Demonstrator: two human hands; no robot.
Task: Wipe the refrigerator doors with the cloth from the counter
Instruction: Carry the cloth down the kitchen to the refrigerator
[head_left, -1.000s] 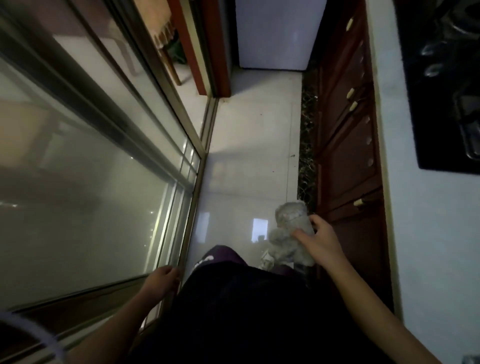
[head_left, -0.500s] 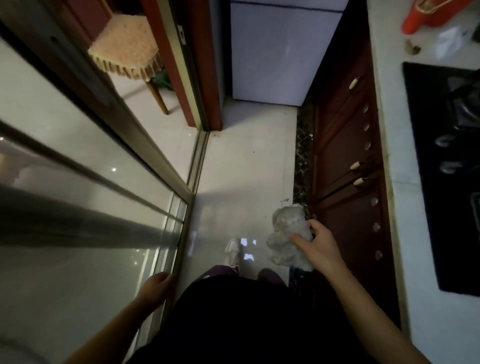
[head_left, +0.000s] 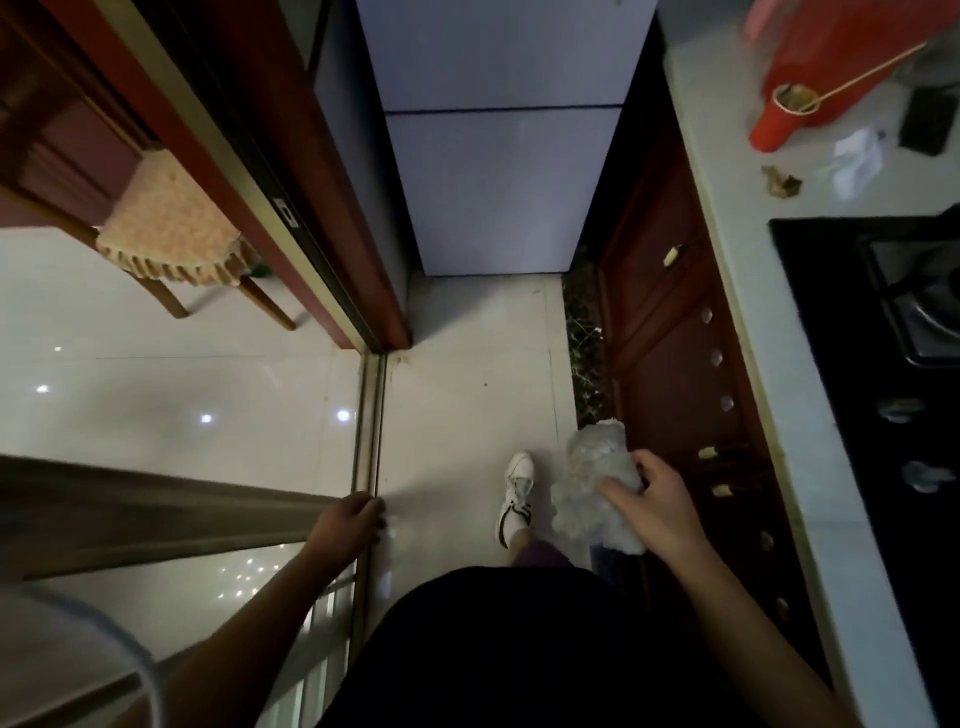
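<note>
Ahead, open floor (head_left: 467, 364) meets the refrigerator (head_left: 498, 182); right hand (head_left: 655, 505) grips cloth (head_left: 586, 480), left hand (head_left: 350, 525) loosely curled.

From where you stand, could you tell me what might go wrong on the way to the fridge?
The cloth hangs bunched from the right hand close to the cabinet handles and could snag. The left hand is at the door frame and might get knocked. The floor looks glossy, perhaps slippery.
</note>
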